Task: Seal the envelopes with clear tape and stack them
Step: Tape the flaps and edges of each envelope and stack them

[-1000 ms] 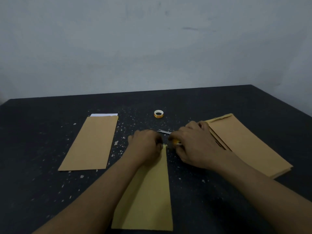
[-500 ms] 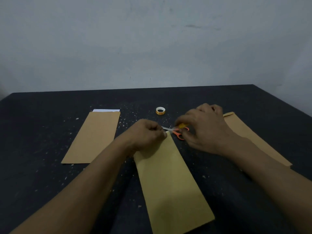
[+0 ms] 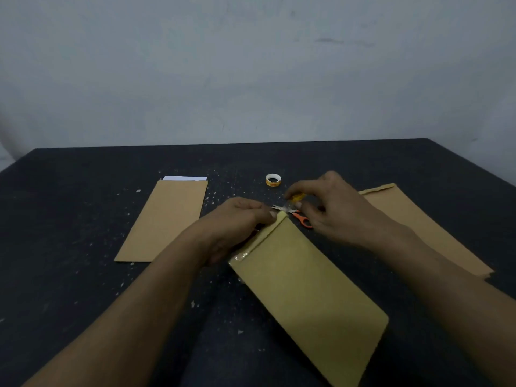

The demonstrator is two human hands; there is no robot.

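A brown envelope point(image 3: 307, 283) lies slanted in the middle of the black table point(image 3: 69, 219), its flap folded down with clear tape along the fold. My left hand point(image 3: 237, 224) grips the flap end of this envelope. My right hand point(image 3: 332, 208) holds small scissors point(image 3: 298, 215) with yellow and orange handles, their blades open at the envelope's far corner next to my left fingers. A small roll of clear tape point(image 3: 273, 180) sits just beyond the hands.
Another brown envelope point(image 3: 164, 219) with white paper sticking out of its far end lies to the left. A pile of brown envelopes point(image 3: 424, 224) lies to the right, partly behind my right forearm. White specks dot the table. A pale wall stands behind.
The middle envelope has turned so its near end points right and its taped flap edge shows. My right hand rose with the scissors, whose blades now sit at the envelope's far corner.
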